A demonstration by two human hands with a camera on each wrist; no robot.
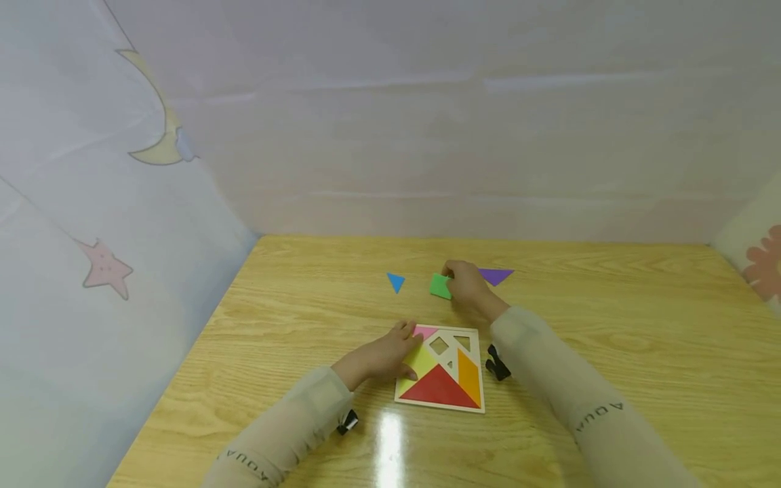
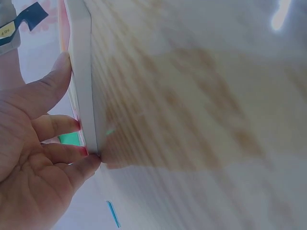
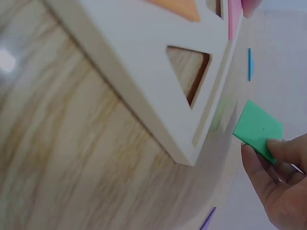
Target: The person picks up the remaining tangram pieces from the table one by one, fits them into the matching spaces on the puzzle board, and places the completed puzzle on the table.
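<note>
Landmark: the square puzzle tray (image 1: 482, 400), pale wooden frame, lying flat on the wood-grain surface (image 1: 610, 325) close to the person.

Nearest, in the tray's near half: a red triangle (image 1: 438, 391). An orange triangle (image 1: 468, 374) sits along the tray's right side, a yellow-green piece (image 1: 424, 358) on its left side, a pink piece (image 1: 426, 332) at its far left corner. The far right part of the tray shows bare cut-outs, one square and one triangular.

Left hand (image 1: 383, 356) lies on the tray's left side. Its fingers (image 2: 61, 126) are loosely extended, tips resting against the tray's left rim and the pieces there; thumb pressed on the edge, nothing grasped.

Small black clip-like object (image 1: 497, 366) just right of the tray, on the surface.

Beyond the tray's far edge: right hand (image 1: 468, 283), fingers (image 3: 288, 151) pinching the green square piece (image 1: 440, 286) at its right side. From the wrist view the piece looks tilted, one edge raised; whether it is wholly off the surface, cannot tell.

Blue triangle (image 1: 396, 281) lies left of the green piece, beyond the tray's far left corner. Purple triangle (image 1: 497, 275) lies just right of the right hand, beyond the tray's far right corner.

Farthest: pale fabric backdrop (image 1: 427, 135) behind the surface.
</note>
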